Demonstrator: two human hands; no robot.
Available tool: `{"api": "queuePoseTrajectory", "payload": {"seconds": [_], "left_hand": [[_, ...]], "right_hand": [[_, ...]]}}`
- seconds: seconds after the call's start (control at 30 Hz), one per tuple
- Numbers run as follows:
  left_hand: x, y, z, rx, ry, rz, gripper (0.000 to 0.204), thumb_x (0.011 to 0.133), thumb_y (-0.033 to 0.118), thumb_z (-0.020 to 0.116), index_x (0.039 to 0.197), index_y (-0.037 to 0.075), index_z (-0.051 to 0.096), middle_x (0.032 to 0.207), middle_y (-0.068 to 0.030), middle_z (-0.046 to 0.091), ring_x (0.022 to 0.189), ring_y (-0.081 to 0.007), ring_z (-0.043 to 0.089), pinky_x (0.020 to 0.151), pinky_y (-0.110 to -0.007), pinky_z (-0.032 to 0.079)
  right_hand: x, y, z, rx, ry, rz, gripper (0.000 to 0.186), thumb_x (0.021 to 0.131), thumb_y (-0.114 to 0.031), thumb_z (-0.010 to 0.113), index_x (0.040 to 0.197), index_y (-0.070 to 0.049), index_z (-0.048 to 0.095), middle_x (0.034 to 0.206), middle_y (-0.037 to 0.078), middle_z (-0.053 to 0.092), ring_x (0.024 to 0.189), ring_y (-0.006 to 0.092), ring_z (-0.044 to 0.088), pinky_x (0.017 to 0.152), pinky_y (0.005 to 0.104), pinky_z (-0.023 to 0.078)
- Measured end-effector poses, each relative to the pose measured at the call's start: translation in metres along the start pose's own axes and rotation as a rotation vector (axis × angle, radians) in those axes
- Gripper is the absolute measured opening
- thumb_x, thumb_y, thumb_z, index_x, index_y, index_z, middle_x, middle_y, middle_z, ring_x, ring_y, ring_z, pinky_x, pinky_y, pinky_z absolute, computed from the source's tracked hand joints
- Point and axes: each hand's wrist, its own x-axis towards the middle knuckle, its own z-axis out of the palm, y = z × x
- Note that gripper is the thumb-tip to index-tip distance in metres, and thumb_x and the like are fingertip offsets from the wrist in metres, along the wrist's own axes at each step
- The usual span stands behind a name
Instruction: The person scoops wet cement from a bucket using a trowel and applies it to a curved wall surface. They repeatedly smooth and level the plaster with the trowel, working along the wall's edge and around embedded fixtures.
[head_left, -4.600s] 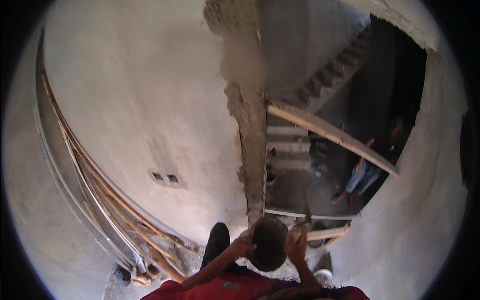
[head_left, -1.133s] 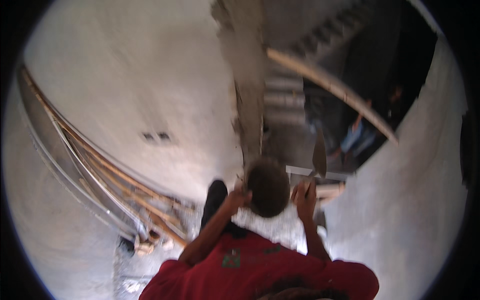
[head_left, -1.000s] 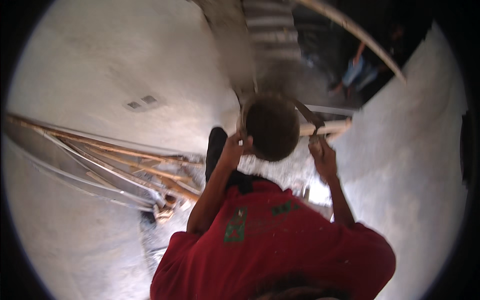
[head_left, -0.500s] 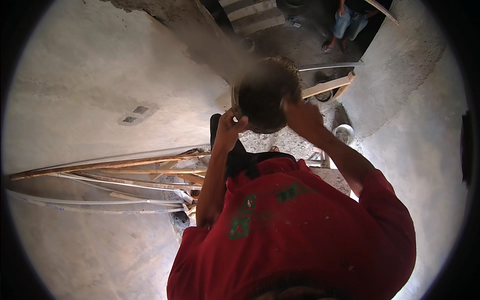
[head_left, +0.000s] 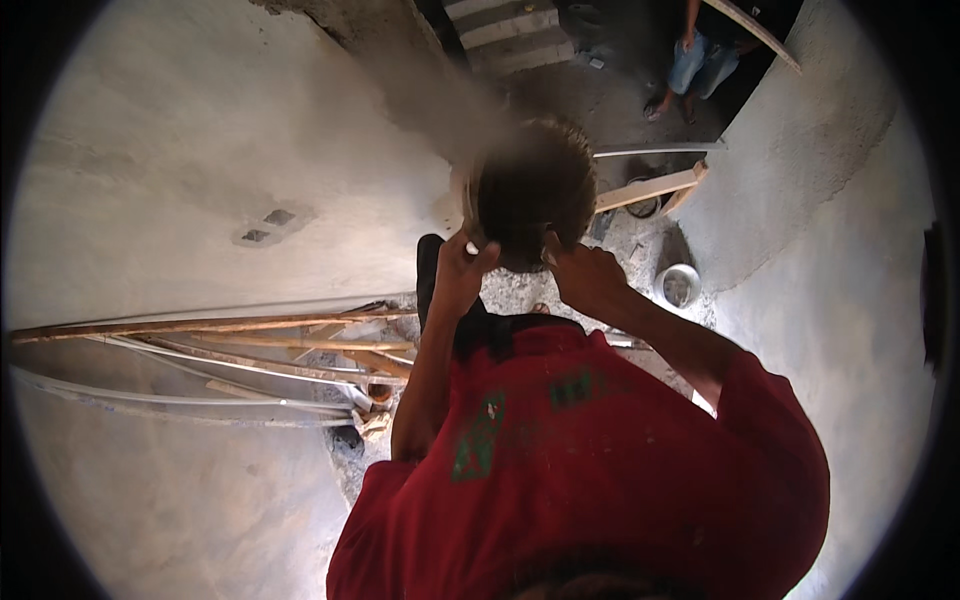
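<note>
A round, dark bucket (head_left: 473, 205) is in front of me, its mouth facing up and its rim crusted. What lies inside is too dark and smeared to make out. My left hand (head_left: 464, 272) is closed on the bucket's near left rim, with the thumb toward the inside. At the near right of the mouth, my right hand (head_left: 590, 275) is closed around something small whose end shows at the fingertips; its kind cannot be told.
Wooden strips and pale battens (head_left: 230, 335) lean at the left by a plastered wall (head_left: 180, 180). A white pail (head_left: 679, 287) and a timber frame (head_left: 650, 190) are at right. Another person (head_left: 700, 65) is at the far right, near concrete steps (head_left: 510, 35).
My right hand has come left and nearer to me, from the bucket's right side to its near edge. The left hand keeps its grip. The view has shifted slightly.
</note>
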Motion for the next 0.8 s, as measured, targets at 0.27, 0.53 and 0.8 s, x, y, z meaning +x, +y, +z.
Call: {"api": "queuePoseTrajectory", "payload": {"seconds": [0.27, 0.53, 0.8], "left_hand": [[0.000, -0.012, 0.010, -0.150, 0.007, 0.002, 0.015, 0.096, 0.006, 0.068, 0.109, -0.001, 0.064, 0.091, 0.0008, 0.065, 0.077, -0.0037, 0.060, 0.071, -0.021, 0.052], [0.000, -0.013, 0.032, 0.079, 0.054, 0.133, 0.015, 0.088, -0.002, 0.073, 0.095, -0.006, 0.061, 0.153, -0.0389, 0.037, 0.116, -0.0160, 0.061, 0.079, -0.026, 0.055], [-0.019, 0.006, 0.031, 0.199, -0.037, 0.030, 0.011, 0.087, -0.002, 0.072, 0.097, -0.005, 0.066, 0.118, -0.0233, 0.066, 0.129, -0.0167, 0.053, 0.101, -0.031, 0.042]], "right_hand": [[-0.001, -0.012, -0.003, 0.122, 0.028, 0.083, 0.067, 0.091, -0.009, 0.052, 0.155, -0.002, 0.031, 0.084, 0.029, 0.068, 0.070, 0.0462, 0.070, 0.063, 0.0575, 0.058], [0.039, 0.043, -0.031, -0.083, 0.267, 0.356, 0.049, 0.095, -0.020, 0.058, 0.137, 0.001, 0.045, 0.091, 0.023, 0.073, 0.086, 0.0413, 0.074, 0.074, 0.0501, 0.060], [0.025, 0.075, -0.024, 0.288, -0.186, 0.105, 0.028, 0.090, -0.019, 0.055, 0.096, 0.002, 0.071, 0.091, 0.024, 0.070, 0.079, 0.0378, 0.073, 0.066, 0.0454, 0.061]]}}
